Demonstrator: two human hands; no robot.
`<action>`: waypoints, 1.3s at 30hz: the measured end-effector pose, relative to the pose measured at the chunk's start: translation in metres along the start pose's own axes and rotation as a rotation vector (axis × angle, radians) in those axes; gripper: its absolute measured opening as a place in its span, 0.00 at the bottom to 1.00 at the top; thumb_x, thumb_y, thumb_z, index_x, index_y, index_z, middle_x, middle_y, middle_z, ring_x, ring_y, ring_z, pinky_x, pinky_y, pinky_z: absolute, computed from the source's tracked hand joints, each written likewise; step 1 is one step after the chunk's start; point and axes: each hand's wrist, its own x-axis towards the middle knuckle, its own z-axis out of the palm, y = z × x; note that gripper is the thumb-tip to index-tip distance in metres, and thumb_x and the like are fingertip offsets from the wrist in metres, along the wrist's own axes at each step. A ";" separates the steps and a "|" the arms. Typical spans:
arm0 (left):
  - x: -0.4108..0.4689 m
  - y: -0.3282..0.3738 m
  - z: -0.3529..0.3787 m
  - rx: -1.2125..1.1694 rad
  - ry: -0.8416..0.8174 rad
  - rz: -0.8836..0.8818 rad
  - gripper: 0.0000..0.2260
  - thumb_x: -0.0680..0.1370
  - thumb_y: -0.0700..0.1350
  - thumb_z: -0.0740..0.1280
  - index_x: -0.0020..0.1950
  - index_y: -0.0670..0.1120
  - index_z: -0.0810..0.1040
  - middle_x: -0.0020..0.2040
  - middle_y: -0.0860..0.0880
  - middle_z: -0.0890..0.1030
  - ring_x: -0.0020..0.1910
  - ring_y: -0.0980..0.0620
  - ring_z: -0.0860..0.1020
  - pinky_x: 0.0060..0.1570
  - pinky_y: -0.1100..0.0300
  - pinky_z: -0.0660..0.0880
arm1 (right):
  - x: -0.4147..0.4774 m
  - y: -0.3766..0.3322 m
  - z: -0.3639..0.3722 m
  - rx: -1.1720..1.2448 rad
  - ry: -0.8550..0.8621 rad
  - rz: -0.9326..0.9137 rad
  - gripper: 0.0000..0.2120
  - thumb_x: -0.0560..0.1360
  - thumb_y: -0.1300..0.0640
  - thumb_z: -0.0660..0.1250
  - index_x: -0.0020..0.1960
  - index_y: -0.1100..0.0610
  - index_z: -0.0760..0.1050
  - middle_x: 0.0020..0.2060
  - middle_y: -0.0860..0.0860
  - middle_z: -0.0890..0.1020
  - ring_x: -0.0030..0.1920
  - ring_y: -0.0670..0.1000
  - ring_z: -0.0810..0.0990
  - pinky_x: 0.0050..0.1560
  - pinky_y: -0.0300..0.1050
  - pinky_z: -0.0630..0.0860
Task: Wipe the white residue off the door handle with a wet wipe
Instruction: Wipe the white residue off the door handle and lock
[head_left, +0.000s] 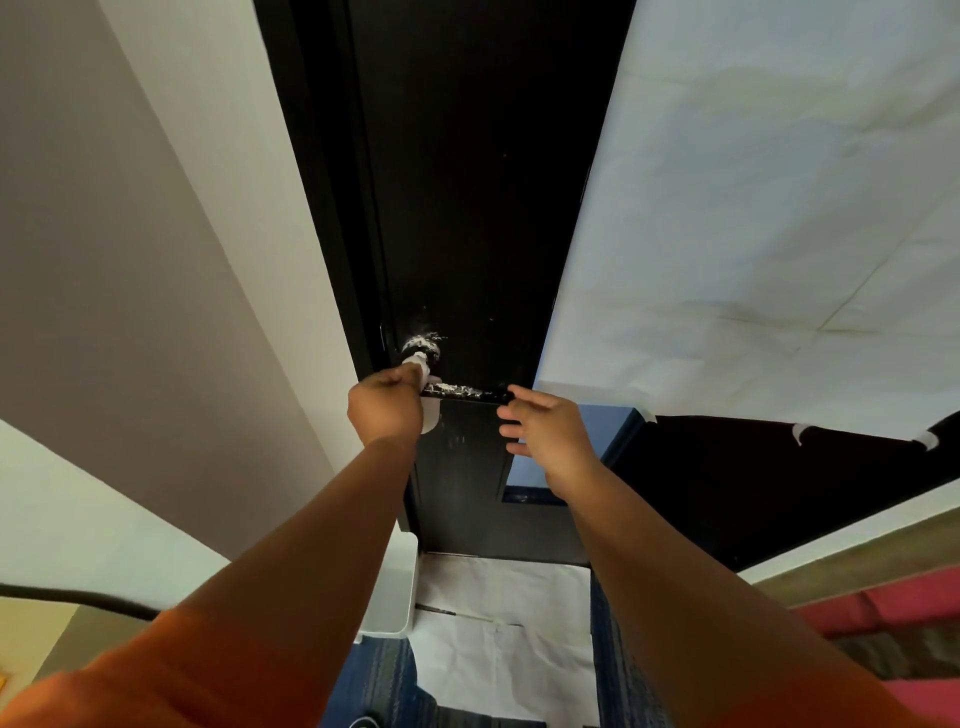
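Observation:
A black lever door handle (465, 392) sticks out from the dark door (467, 208). White residue (420, 343) covers its round base, and more lies in flecks along the lever. My left hand (387, 402) is closed around a white wet wipe (423, 366), pressed against the handle near the base. Part of the wipe hangs below the fist. My right hand (548, 428) is at the lever's free end with fingers spread, one fingertip touching or nearly touching the tip; it holds nothing.
White paper (753, 234) covers the wall to the right of the door. More paper (498, 623) lies on the blue carpet below. A white bin (392, 597) stands by the door frame on the left. Red cushions (883, 613) sit at the lower right.

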 end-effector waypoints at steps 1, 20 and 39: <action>-0.007 -0.005 -0.001 -0.036 0.030 -0.001 0.05 0.76 0.51 0.75 0.47 0.52 0.88 0.44 0.53 0.86 0.48 0.49 0.84 0.57 0.53 0.81 | 0.000 0.000 0.000 0.002 0.000 0.003 0.17 0.81 0.59 0.66 0.70 0.53 0.76 0.52 0.52 0.85 0.51 0.53 0.85 0.51 0.47 0.83; 0.008 0.001 0.006 -0.117 -0.043 -0.096 0.08 0.73 0.53 0.76 0.44 0.50 0.89 0.43 0.51 0.88 0.45 0.47 0.86 0.52 0.51 0.83 | -0.002 0.001 -0.002 0.022 -0.001 0.016 0.18 0.80 0.61 0.66 0.70 0.54 0.76 0.53 0.54 0.85 0.52 0.55 0.85 0.53 0.51 0.83; -0.002 -0.004 0.006 0.016 0.036 0.059 0.06 0.78 0.49 0.73 0.52 0.50 0.88 0.45 0.53 0.85 0.47 0.50 0.82 0.57 0.56 0.79 | -0.001 -0.003 -0.002 0.059 -0.019 0.038 0.16 0.81 0.62 0.66 0.67 0.56 0.77 0.54 0.56 0.84 0.50 0.55 0.85 0.51 0.49 0.83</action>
